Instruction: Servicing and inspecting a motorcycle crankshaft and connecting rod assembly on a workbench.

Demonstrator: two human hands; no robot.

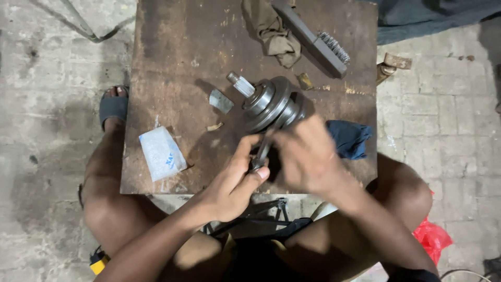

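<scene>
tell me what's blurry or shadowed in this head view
Head view: the right hand is smeared by motion blur, the left hand sharper; the metal shaft assembly shows soft highlights on its rings; dim light, dark shadow under the table edge near the lap.

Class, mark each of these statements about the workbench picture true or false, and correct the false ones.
1. The left hand grips a slim metal tool. True.
2. The wire brush lies at the near edge of the table. False: it lies at the far edge, beside a brown rag.
3. The metal shaft assembly has a splined end pointing away from the person. True.
4. A dark blue cloth lies left of both hands. False: it lies to the right, beyond the right hand.
5. The white packet lies on the floor. False: it lies on the table.
</scene>
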